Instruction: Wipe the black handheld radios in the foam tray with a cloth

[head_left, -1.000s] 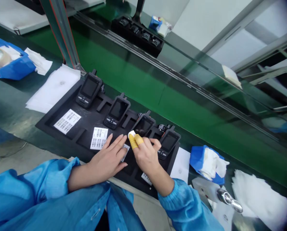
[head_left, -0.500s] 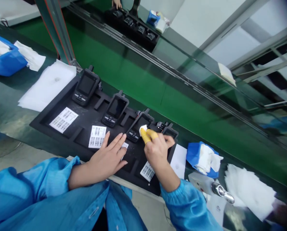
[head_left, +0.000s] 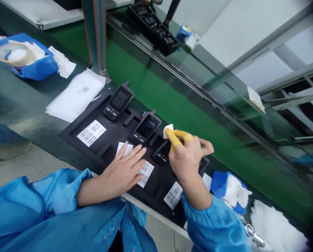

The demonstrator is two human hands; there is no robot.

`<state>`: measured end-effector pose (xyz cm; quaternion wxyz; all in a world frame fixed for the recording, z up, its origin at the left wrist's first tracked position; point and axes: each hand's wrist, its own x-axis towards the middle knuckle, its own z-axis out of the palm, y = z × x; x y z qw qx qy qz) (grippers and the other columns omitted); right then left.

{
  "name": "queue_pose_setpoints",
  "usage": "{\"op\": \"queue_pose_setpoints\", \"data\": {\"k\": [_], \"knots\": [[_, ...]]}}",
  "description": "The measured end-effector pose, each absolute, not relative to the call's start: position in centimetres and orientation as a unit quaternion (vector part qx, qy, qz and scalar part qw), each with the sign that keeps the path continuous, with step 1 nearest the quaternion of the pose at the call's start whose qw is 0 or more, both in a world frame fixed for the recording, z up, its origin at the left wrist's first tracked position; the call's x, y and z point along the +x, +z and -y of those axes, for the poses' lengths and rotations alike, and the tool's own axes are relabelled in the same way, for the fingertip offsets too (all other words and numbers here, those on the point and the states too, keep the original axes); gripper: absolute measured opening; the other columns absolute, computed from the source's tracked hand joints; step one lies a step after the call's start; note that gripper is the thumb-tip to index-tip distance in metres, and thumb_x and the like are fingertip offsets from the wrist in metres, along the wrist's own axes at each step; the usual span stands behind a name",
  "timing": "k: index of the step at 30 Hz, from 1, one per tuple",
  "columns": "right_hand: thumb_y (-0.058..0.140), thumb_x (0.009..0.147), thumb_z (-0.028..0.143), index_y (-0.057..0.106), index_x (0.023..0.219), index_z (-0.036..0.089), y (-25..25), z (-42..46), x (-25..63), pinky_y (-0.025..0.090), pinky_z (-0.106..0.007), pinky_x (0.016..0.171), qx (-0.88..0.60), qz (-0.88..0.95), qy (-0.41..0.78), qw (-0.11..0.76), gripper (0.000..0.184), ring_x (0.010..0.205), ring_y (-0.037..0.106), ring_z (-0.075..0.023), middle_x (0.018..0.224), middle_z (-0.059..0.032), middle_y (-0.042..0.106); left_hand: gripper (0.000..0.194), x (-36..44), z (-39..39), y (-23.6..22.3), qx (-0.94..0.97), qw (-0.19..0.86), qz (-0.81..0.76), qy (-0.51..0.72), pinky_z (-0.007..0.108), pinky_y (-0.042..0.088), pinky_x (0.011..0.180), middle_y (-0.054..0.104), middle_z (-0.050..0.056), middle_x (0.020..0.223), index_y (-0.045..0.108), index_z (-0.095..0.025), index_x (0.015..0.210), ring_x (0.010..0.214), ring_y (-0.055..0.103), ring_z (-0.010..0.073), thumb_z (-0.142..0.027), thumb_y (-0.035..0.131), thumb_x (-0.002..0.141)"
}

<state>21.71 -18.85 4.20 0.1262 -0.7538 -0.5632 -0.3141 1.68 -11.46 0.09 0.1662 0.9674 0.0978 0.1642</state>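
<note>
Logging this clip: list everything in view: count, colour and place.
tray: one, black, bench
devices: four, black, tray; one mostly hidden
barcode sheets: four, white, tray
bench bins: two, blue, left, right
tape: one, tan, left bin
sheet piles: two, white, left, right
strip: one, green, behind tray
nozzle: one, silver, lower right
far tray: one, black, top
pad: one, white, centre
left hand: one, over barcode sheets
right hand: one, yellow-covered fingers, holding pad

Right hand blocks most of fourth handset from left and part of the third handset, plus a bit of the white wad. Left hand partly hides two label sheets (print too small to read). Metal cap: base behind right sleeve, which bottom edge crops. Far person's hand, top edge: cut off, blurred
</note>
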Motion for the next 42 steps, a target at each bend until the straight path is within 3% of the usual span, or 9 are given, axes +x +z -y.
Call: {"op": "queue_pose_setpoints", "data": {"k": [8, 11, 14, 21, 27, 35, 42], "knots": [[0.048, 0.079, 0.005, 0.069, 0.086, 0.023, 1.8, 14.8, 20.1, 0.02, -0.04, 0.087, -0.722, 0.61, -0.321, 0.06, 0.029, 0.086, 0.049, -0.0164, 0.097, -0.0027, 0.067, 0.052, 0.2, 8.4, -1.4, 0.972, 0.123, -0.132, 0.15, 0.052, 0.02, 0.112, 0.044, 0.018, 0.141, 0.055, -0.008, 0.125, 0.132, 0.04, 0.0297, -0.048, 0.047, 0.091], [0.048, 0.082, 0.008, 0.069, 0.094, 0.022, 0.8, 16.7, 18.3, 0.022, -0.038, 0.085, -0.689, 0.661, -0.292, 0.056, 0.028, 0.086, 0.049, -0.0159, 0.096, -0.0034, 0.067, 0.053, 0.4, 8.6, -1.5, 0.972, 0.125, -0.135, 0.15, 0.051, 0.02, 0.112, 0.043, 0.019, 0.141, 0.056, -0.008, 0.124, 0.133, 0.038, 0.0305, -0.048, 0.05, 0.09], [0.049, 0.084, 0.011, 0.069, 0.088, 0.023, 0.7, 17.2, 17.7, 0.022, -0.037, 0.085, -0.653, 0.701, -0.278, 0.065, 0.024, 0.088, 0.049, -0.0152, 0.091, -0.0021, 0.068, 0.051, 0.4, 8.7, -1.4, 0.971, 0.128, -0.136, 0.15, 0.052, 0.02, 0.112, 0.043, 0.02, 0.141, 0.056, -0.008, 0.124, 0.133, 0.038, 0.0307, -0.046, 0.051, 0.09], [0.048, 0.085, 0.012, 0.068, 0.086, 0.023, 1.8, 13.1, 20.2, 0.019, -0.04, 0.086, -0.703, 0.607, -0.365, 0.065, 0.023, 0.085, 0.049, -0.0158, 0.094, -0.0016, 0.067, 0.052, 0.3, 8.8, -1.4, 0.973, 0.131, -0.139, 0.131, 0.053, 0.019, 0.112, 0.04, 0.019, 0.143, 0.056, -0.011, 0.124, 0.134, 0.036, 0.0312, -0.048, 0.053, 0.088], [0.043, 0.088, 0.013, 0.065, 0.106, 0.021, 0.8, 15.3, 16.9, 0.022, -0.039, 0.085, -0.662, 0.695, -0.276, 0.052, 0.03, 0.088, 0.049, -0.0157, 0.093, -0.0031, 0.068, 0.051, 0.3, 9.0, -1.3, 0.972, 0.133, -0.152, 0.122, 0.052, 0.021, 0.112, 0.043, 0.018, 0.142, 0.056, -0.011, 0.124, 0.134, 0.036, 0.031, -0.047, 0.051, 0.088], [0.048, 0.085, 0.012, 0.065, 0.083, 0.024, 1.8, 12.8, 21.1, 0.019, -0.038, 0.084, -0.681, 0.61, -0.401, 0.059, 0.02, 0.084, 0.049, -0.0143, 0.085, 0.0015, 0.066, 0.046, 0.4, 9.1, -0.9, 0.972, 0.13, -0.159, 0.116, 0.051, 0.024, 0.111, 0.04, 0.017, 0.144, 0.061, -0.012, 0.117, 0.132, 0.039, 0.032, -0.046, 0.053, 0.088], [0.043, 0.082, 0.006, 0.066, 0.091, 0.022, 0.3, 16.0, 20.7, 0.023, -0.037, 0.082, -0.702, 0.586, -0.397, 0.074, 0.029, 0.083, 0.05, -0.0148, 0.086, -0.0012, 0.066, 0.045, 0.6, 9.0, -0.3, 0.972, 0.129, -0.162, 0.107, 0.051, 0.027, 0.111, 0.042, 0.017, 0.143, 0.062, -0.012, 0.116, 0.131, 0.039, 0.0345, -0.045, 0.056, 0.086]]}}
